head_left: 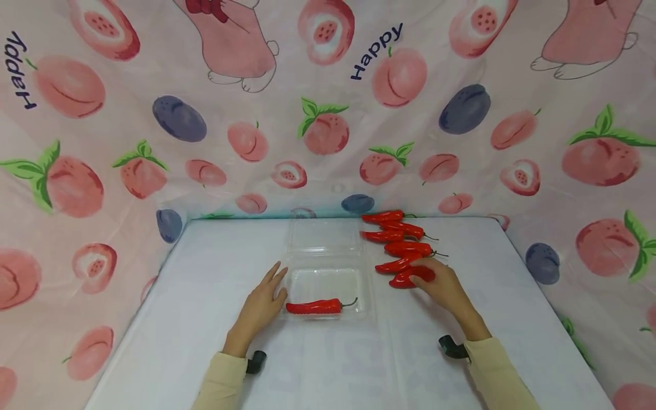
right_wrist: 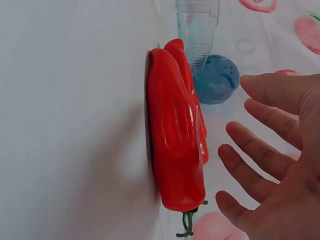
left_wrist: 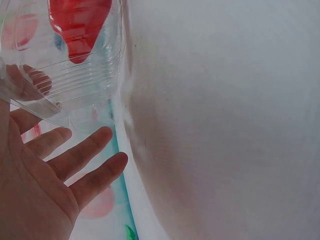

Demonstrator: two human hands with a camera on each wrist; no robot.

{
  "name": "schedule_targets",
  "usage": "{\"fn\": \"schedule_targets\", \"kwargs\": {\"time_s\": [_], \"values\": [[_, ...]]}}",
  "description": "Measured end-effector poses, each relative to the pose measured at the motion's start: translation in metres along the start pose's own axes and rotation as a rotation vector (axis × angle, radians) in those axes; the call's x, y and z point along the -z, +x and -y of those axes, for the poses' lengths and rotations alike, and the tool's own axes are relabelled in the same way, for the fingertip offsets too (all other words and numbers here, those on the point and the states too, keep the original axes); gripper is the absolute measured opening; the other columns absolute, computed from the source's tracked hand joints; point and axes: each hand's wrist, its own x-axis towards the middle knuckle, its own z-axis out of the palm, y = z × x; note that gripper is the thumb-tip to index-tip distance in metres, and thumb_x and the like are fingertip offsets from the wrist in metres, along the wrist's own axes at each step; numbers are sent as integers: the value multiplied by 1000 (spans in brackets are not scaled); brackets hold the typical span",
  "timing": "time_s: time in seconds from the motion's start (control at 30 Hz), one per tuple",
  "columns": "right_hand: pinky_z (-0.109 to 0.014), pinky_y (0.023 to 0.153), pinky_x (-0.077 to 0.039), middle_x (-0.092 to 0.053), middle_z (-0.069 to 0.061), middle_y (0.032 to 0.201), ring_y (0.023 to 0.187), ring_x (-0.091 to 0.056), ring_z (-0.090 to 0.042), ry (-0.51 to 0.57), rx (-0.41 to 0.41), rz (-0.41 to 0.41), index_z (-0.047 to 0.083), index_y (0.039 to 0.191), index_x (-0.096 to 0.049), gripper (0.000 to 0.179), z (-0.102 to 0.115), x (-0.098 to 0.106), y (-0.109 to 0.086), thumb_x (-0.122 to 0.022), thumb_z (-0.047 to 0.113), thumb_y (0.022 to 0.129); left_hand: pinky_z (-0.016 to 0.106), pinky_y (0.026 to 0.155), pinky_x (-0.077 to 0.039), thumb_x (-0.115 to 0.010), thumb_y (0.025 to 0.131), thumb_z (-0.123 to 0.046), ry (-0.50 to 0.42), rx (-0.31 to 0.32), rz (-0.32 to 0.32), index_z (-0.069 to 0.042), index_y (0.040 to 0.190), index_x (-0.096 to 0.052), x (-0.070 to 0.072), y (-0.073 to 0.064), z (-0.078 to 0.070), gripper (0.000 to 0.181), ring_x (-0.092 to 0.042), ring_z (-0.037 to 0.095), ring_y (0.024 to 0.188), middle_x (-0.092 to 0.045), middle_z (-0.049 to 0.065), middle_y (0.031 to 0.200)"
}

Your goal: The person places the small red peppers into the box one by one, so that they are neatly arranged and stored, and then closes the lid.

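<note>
A clear plastic clamshell box [head_left: 307,279] lies unfolded on the table, its lid [head_left: 325,234] toward the back. One red chili pepper [head_left: 314,307] lies along the front of the box, stem to the right. My left hand [head_left: 261,302] is at the box's left side with fingers spread; the left wrist view shows the thumb behind the clear plastic. Over the nearest pepper [head_left: 402,280] of a row on the right hovers my right hand [head_left: 446,287]. In the right wrist view its fingers are parted and stand apart from the red pepper [right_wrist: 175,145].
Several more red peppers [head_left: 407,249] run in a loose column toward the back edge, right of the box. The white tabletop [head_left: 215,250] meets a fruit-printed cloth [head_left: 277,114] behind. Dark wrist mounts [head_left: 453,347] stick out from both sleeves.
</note>
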Motion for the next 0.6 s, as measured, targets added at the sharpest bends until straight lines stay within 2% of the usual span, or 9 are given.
{"fn": "schedule_targets", "kwargs": {"time_s": [0.27,0.6], "values": [[-61,102,-46,-56,-18,137,128,-48,-39,-61,-5,4,11,128,-60,44,-6,0,1,-74,19,86,57,106,-44,-55,97,-25,-3,-10,-13,-18,149,-44,-2,-3,-1,54,-49,36,136,-32,3,161],[-61,103,-45,-57,-19,135,127,-49,-39,-96,8,-13,9,128,-60,47,-18,-5,3,-76,18,84,56,106,-45,-54,97,-26,11,-14,-15,-18,149,-44,0,-3,0,53,-51,34,135,-32,2,161]]}}
